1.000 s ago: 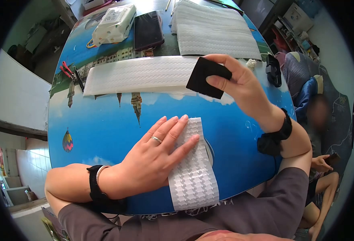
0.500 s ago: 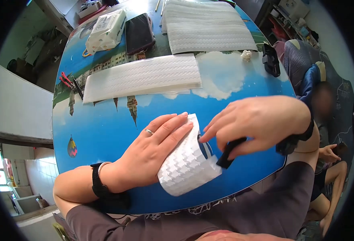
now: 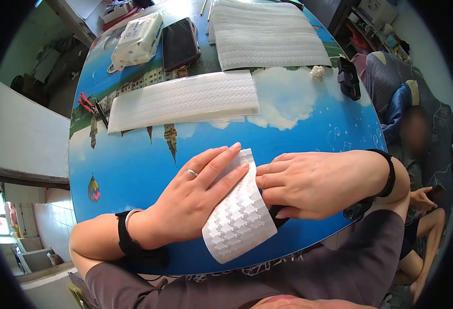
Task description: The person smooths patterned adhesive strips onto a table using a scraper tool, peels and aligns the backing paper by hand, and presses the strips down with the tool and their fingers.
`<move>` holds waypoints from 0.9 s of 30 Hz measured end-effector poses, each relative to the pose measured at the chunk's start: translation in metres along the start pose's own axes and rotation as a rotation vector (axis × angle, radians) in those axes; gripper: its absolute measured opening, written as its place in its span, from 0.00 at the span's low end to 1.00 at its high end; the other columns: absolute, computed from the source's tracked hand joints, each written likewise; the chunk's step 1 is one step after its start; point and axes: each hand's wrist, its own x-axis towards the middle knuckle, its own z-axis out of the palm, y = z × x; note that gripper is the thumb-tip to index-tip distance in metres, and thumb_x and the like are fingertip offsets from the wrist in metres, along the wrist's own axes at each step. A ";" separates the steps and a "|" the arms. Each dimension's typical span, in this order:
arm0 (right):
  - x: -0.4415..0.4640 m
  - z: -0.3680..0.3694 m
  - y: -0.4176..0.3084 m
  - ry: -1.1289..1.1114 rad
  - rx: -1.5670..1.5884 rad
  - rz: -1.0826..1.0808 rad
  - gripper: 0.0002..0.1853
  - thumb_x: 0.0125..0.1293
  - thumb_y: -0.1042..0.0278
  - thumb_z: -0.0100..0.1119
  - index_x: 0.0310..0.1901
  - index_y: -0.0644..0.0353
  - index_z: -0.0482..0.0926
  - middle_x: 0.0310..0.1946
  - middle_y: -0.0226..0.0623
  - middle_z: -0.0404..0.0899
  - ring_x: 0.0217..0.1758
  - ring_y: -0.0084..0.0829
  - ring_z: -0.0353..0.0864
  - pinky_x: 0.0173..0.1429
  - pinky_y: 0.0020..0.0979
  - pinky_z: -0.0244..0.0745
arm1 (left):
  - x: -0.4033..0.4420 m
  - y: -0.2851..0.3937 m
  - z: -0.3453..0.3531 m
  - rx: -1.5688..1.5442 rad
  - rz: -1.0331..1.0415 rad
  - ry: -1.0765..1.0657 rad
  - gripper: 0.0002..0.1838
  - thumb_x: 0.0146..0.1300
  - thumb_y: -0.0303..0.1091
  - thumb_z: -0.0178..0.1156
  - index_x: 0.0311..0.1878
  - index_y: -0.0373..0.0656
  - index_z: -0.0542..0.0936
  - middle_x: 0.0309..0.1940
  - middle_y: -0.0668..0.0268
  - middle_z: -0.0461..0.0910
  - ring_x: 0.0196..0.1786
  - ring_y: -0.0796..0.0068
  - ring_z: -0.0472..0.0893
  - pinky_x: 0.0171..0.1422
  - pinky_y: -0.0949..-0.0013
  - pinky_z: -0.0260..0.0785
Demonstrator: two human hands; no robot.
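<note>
A white sheet with a raised houndstooth-like pattern [image 3: 236, 226] lies near the table's front edge, its lower end curving downward. My left hand [image 3: 195, 185] lies flat across its upper left part, fingers stretched out. At the sheet's right edge is my right hand [image 3: 319, 180], fingers bent and bunched together. A black-handled tool [image 3: 278, 211] shows only in part under that hand, between thumb and fingers; its working end is hidden.
Farther back lie a stack of white patterned strips [image 3: 185, 100] and a larger pile of white sheets [image 3: 270, 36]. A phone [image 3: 180, 44], a wipes pack [image 3: 138, 41], red-handled cutters [image 3: 86, 103] and a black clip-like object [image 3: 348, 78] surround them. A person sits at right.
My right hand has moved down and in against the sheet's right edge, covering most of the black tool. My left hand stays in place. The sheet's lower end has shifted slightly.
</note>
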 end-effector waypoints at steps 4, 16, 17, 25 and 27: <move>-0.001 0.000 -0.001 -0.026 -0.002 0.026 0.15 0.70 0.64 0.69 0.48 0.69 0.84 0.55 0.46 0.81 0.67 0.42 0.78 0.74 0.44 0.69 | -0.003 0.010 -0.007 0.005 0.002 0.002 0.35 0.66 0.40 0.67 0.76 0.38 0.75 0.79 0.48 0.67 0.76 0.48 0.70 0.81 0.52 0.62; 0.001 -0.004 -0.004 -0.040 -0.034 0.059 0.13 0.68 0.64 0.70 0.46 0.66 0.83 0.53 0.45 0.82 0.65 0.40 0.79 0.72 0.41 0.70 | -0.011 0.004 0.009 -0.065 0.027 -0.018 0.40 0.65 0.37 0.67 0.79 0.33 0.68 0.79 0.46 0.68 0.79 0.49 0.69 0.81 0.52 0.63; 0.001 -0.004 -0.004 -0.035 -0.035 0.055 0.13 0.68 0.65 0.70 0.46 0.66 0.83 0.53 0.45 0.82 0.65 0.40 0.79 0.72 0.41 0.70 | -0.011 0.004 0.009 -0.063 0.029 -0.017 0.40 0.65 0.37 0.67 0.79 0.33 0.68 0.79 0.46 0.68 0.79 0.49 0.69 0.81 0.52 0.63; -0.004 -0.014 0.009 -0.036 0.091 0.007 0.14 0.69 0.66 0.70 0.51 0.65 0.84 0.56 0.45 0.83 0.65 0.42 0.80 0.71 0.43 0.72 | -0.011 0.005 0.011 -0.082 0.006 -0.010 0.44 0.60 0.39 0.70 0.79 0.34 0.68 0.79 0.48 0.66 0.79 0.49 0.67 0.81 0.51 0.62; -0.006 -0.036 0.018 -0.105 0.204 0.064 0.12 0.70 0.67 0.70 0.51 0.62 0.83 0.49 0.44 0.87 0.55 0.46 0.86 0.62 0.41 0.78 | -0.010 0.007 0.012 0.013 0.024 -0.036 0.44 0.59 0.39 0.70 0.78 0.34 0.69 0.79 0.48 0.66 0.79 0.47 0.67 0.82 0.49 0.62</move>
